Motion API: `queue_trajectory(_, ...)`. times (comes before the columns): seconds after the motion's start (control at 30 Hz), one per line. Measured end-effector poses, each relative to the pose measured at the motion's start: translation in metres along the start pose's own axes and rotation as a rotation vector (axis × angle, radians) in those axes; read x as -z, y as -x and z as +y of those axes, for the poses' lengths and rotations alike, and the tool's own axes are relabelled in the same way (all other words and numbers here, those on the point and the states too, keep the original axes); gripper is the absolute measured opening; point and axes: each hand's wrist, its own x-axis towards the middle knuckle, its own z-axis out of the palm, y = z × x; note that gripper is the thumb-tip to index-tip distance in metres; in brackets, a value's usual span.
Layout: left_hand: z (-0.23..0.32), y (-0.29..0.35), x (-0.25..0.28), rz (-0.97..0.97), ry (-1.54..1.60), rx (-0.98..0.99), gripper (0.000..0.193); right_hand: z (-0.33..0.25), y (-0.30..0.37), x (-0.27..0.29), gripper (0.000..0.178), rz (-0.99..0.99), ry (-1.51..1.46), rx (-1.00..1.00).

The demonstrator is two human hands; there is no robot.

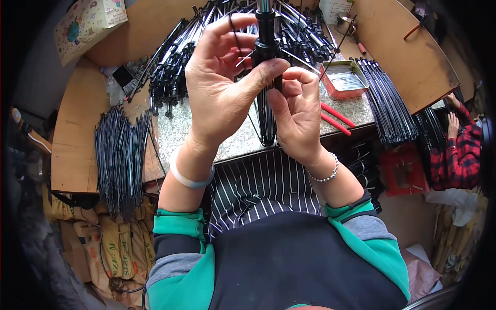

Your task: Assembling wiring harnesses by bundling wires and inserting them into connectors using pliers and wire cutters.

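An umbrella frame (266,32) stands upright before me, with a metal shaft, black plastic collars and dark ribs that hang to a rounded lower end. My left hand (219,90) is closed around it at the collar, thumb pressed across the front and the upper fingers partly raised. A thin black rib or wire runs past those fingers. Just below, my right hand (297,116) pinches the frame between thumb and curled fingers; the exact part in the pinch is hidden. Short thin metal rods stick out sideways from the collar.
Many similar umbrella frames (173,70) are heaped behind my hands. Bundles of black ribs lie at the left (121,155) and right (387,103) table edges. A red tin (345,94) of thin metal rods stands near red-handled pliers (336,123). Another person's plaid sleeve (460,155) shows at far right.
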Motion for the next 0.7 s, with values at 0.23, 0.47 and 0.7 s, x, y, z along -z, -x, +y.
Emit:
queue_trajectory(0.23, 0.001, 0.0, 0.004, -0.073, 0.288, 0.071, 0.037, 0.001, 0.0, 0.001, 0.027, -0.005, -0.088, -0.029)
queue_trajectory(0.47, -0.001, 0.0, 0.016, -0.164, 0.262, 0.083, 0.032, 0.005, 0.001, -0.003, 0.023, 0.026, -0.17, 0.014)
queue_trajectory(0.7, -0.001, 0.001, 0.016, -0.14, 0.273, 0.04, 0.037, 0.004, 0.002, -0.001, 0.019, 0.019, -0.198, -0.078)
